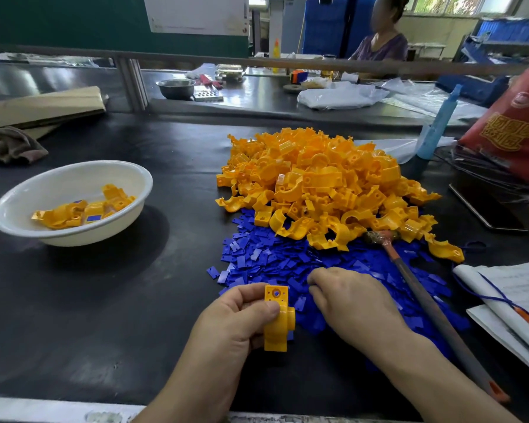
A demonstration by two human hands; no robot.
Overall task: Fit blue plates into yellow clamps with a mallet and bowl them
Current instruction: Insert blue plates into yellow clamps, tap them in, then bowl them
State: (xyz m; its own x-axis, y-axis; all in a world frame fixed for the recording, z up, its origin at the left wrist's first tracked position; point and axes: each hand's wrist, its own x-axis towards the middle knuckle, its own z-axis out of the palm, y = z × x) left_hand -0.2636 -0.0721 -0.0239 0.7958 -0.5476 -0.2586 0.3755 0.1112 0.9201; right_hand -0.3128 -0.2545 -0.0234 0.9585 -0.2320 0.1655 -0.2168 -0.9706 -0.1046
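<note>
My left hand (239, 319) grips a yellow clamp (277, 319) upright above the black table, near the front. My right hand (348, 300) lies palm down on the pile of small blue plates (269, 261), its fingers curled among them; whether a plate is pinched between them is hidden. Behind the plates rises a big heap of yellow clamps (321, 184). The mallet (425, 294) lies to the right of my right hand, its head at the foot of the heap and its handle running toward me. A white bowl (22, 203) at the left holds several fitted clamps.
Papers with a blue cord (507, 300) lie at the right edge, a red bag (513, 129) and a blue bottle (437, 126) behind them. Cardboard and a cloth (9, 145) are at the far left. Another person sits at the far bench by a metal bowl (175, 87).
</note>
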